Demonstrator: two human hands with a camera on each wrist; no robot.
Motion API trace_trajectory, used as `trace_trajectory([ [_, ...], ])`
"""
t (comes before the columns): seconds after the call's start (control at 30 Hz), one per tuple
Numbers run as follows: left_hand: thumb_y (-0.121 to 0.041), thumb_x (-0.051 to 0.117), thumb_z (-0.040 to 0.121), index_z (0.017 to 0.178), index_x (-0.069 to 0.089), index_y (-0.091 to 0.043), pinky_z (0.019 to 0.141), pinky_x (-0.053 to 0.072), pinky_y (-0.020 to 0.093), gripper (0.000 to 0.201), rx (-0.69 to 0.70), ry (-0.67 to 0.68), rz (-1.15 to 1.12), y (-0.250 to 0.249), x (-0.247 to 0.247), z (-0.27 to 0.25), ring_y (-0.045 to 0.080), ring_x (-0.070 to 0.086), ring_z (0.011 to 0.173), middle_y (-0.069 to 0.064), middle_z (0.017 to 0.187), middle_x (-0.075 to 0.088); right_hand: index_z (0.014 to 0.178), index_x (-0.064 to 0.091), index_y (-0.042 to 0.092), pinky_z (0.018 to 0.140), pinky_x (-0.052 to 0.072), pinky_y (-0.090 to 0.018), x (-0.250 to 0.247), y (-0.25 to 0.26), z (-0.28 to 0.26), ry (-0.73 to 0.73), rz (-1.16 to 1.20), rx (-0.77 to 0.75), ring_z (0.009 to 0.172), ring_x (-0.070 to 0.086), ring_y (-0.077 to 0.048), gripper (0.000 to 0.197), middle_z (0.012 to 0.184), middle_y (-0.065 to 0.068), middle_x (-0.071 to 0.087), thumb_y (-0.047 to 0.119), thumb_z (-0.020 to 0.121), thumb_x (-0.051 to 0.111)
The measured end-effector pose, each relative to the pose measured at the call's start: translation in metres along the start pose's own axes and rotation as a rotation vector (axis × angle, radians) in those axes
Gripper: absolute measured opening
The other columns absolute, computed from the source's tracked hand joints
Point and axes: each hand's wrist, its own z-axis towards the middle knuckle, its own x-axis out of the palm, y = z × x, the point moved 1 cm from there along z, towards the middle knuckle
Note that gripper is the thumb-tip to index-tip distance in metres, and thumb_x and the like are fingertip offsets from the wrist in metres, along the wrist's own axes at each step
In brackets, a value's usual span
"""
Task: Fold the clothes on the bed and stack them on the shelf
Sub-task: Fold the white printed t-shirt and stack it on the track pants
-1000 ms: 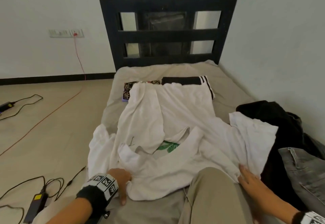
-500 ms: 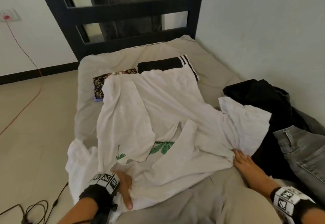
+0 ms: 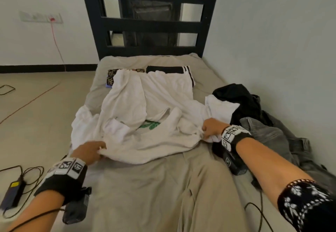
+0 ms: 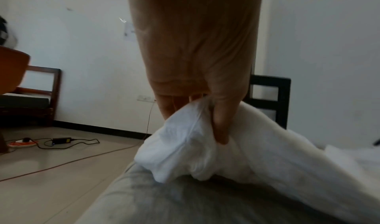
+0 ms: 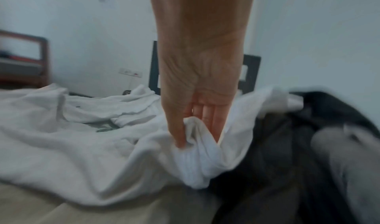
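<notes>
A crumpled white shirt (image 3: 151, 108) with a green leaf print lies spread across the middle of the bed (image 3: 145, 186). My left hand (image 3: 91, 150) pinches its near left edge; in the left wrist view the thumb and fingers of the left hand (image 4: 207, 113) bunch the white cloth (image 4: 226, 159). My right hand (image 3: 211, 129) grips the shirt's near right edge, and the right wrist view shows the right hand (image 5: 197, 126) with a fold of the shirt (image 5: 197, 162) between thumb and fingers. No shelf is in view.
A black garment (image 3: 238, 100) and grey jeans (image 3: 269, 140) are heaped along the wall on the right. Folded dark clothes (image 3: 169, 69) lie near the black headboard (image 3: 149, 26). Cables and a power adapter (image 3: 13, 191) lie on the floor to the left.
Both hands have gone from resting flat on the shirt's near edge to gripping it. The right hand moved up and left along the edge. The head view pulled back.
</notes>
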Motion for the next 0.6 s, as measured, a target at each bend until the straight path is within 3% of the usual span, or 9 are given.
trace_trajectory([
  [0.03, -0.025, 0.067, 0.086, 0.088, 0.06, -0.028, 0.084, 0.039, 0.028, 0.007, 0.015, -0.068, -0.065, 0.002, -0.009, -0.006, 0.019, 0.057, 0.099, 0.0, 0.107, 0.064, 0.056, 0.039, 0.012, 0.049, 0.029, -0.021, -0.008, 0.003, -0.006, -0.042, 0.003, -0.006, 0.06, 0.04, -0.017, 0.04, 0.059, -0.003, 0.039, 0.013, 0.084, 0.068],
  [0.1, -0.017, 0.068, 0.085, 0.078, 0.056, -0.027, 0.073, 0.037, 0.029, 0.018, 0.037, -0.224, -0.202, 0.004, -0.022, -0.014, 0.024, 0.058, 0.088, 0.004, 0.094, 0.064, 0.066, 0.049, 0.008, 0.057, 0.031, -0.021, -0.028, 0.006, -0.018, -0.113, -0.015, -0.012, 0.065, 0.042, -0.014, 0.025, 0.069, -0.008, 0.048, 0.01, 0.085, 0.065],
  [0.2, -0.008, 0.067, 0.085, 0.086, 0.063, -0.022, 0.066, 0.034, 0.03, 0.014, 0.077, -0.375, -0.362, 0.006, -0.032, -0.028, 0.021, 0.055, 0.078, 0.005, 0.087, 0.062, 0.068, 0.047, 0.028, 0.071, 0.035, -0.023, -0.051, 0.001, -0.028, -0.208, -0.032, -0.059, 0.079, 0.047, -0.014, 0.028, 0.079, 0.002, 0.05, 0.01, 0.084, 0.061],
  [0.23, -0.006, 0.065, 0.085, 0.089, 0.068, -0.021, 0.067, 0.035, 0.028, 0.016, 0.109, -0.379, -0.385, 0.007, -0.034, -0.033, 0.016, 0.054, 0.077, 0.002, 0.088, 0.063, 0.074, 0.056, 0.028, 0.078, 0.038, -0.026, -0.055, 0.003, -0.033, -0.226, -0.045, -0.061, 0.088, 0.052, -0.018, 0.02, 0.088, 0.001, 0.056, 0.011, 0.083, 0.061],
  [0.27, -0.005, 0.064, 0.087, 0.092, 0.072, -0.021, 0.07, 0.035, 0.026, 0.019, 0.134, -0.36, -0.398, 0.007, -0.037, -0.038, 0.013, 0.054, 0.08, -0.001, 0.089, 0.064, 0.089, 0.067, 0.021, 0.085, 0.04, -0.029, -0.057, 0.003, -0.036, -0.269, -0.062, -0.085, 0.098, 0.055, -0.022, 0.013, 0.1, -0.003, 0.063, 0.011, 0.083, 0.061],
  [0.33, -0.002, 0.061, 0.088, 0.091, 0.073, -0.022, 0.077, 0.036, 0.024, 0.024, 0.152, -0.302, -0.428, 0.011, -0.042, -0.046, 0.011, 0.055, 0.088, -0.004, 0.091, 0.065, 0.112, 0.069, 0.014, 0.091, 0.042, -0.026, -0.054, -0.002, -0.04, -0.29, -0.082, -0.061, 0.108, 0.057, -0.022, 0.03, 0.114, -0.001, 0.064, 0.012, 0.083, 0.062],
  [0.47, 0.002, 0.059, 0.085, 0.071, 0.069, -0.031, 0.068, 0.04, 0.022, 0.037, 0.111, -0.177, -0.353, 0.036, -0.047, -0.063, 0.013, 0.057, 0.079, 0.002, 0.083, 0.068, 0.079, 0.062, 0.028, 0.065, 0.039, -0.015, -0.037, -0.011, -0.064, 0.012, -0.118, 0.012, 0.081, 0.053, -0.011, 0.022, 0.086, 0.01, 0.058, 0.009, 0.076, 0.073],
  [0.57, 0.003, 0.059, 0.083, 0.083, 0.074, -0.009, 0.064, 0.04, 0.015, 0.02, 0.111, 0.043, -0.204, 0.046, -0.04, -0.079, 0.01, 0.054, 0.069, 0.009, 0.08, 0.067, 0.11, 0.067, 0.009, 0.067, 0.038, -0.019, -0.022, -0.02, -0.083, 0.197, -0.259, 0.109, 0.093, 0.056, -0.017, 0.038, 0.111, -0.008, 0.064, 0.015, 0.073, 0.077],
  [0.6, 0.001, 0.06, 0.083, 0.091, 0.074, -0.007, 0.065, 0.039, 0.011, 0.018, 0.107, 0.153, -0.142, 0.047, -0.032, -0.084, 0.009, 0.053, 0.073, 0.005, 0.082, 0.066, 0.109, 0.066, 0.006, 0.068, 0.037, -0.021, -0.018, -0.022, -0.086, 0.272, -0.307, 0.116, 0.093, 0.057, -0.019, 0.04, 0.113, -0.013, 0.063, 0.017, 0.073, 0.078],
])
